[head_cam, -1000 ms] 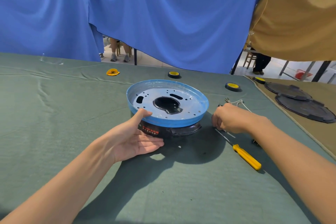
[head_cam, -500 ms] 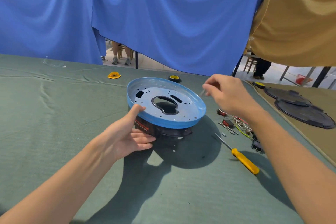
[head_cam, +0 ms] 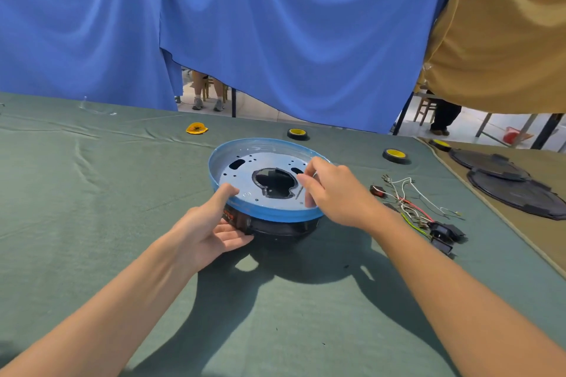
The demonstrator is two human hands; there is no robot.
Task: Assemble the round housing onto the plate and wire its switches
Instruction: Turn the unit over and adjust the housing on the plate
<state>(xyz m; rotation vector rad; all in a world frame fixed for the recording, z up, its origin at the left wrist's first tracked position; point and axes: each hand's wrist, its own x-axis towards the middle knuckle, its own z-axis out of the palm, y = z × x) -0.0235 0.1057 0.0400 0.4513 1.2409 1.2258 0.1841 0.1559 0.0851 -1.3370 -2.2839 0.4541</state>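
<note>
Mid-table, the blue plate (head_cam: 275, 215) sits atop the black housing (head_cam: 284, 229). The left hand (head_cam: 208, 232) grips their near edge, thumb on the rim. The right hand (head_cam: 333, 190) pinches a thin screw (head_cam: 298, 193) over the plate. Wires (head_cam: 410, 202) lie just to the right, and open cloth (head_cam: 92, 208) spreads to the left.

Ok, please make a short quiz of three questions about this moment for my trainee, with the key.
1. True or false: the left hand grips the near rim of the blue plate, thumb on top.
2. What does the right hand pinch over the plate? A) a thin metal screw B) a coin C) a pencil
3. Fill in: the loose wires lie on the green cloth to the ____ of the plate.
Key: 1 true; 2 A; 3 right.
</note>
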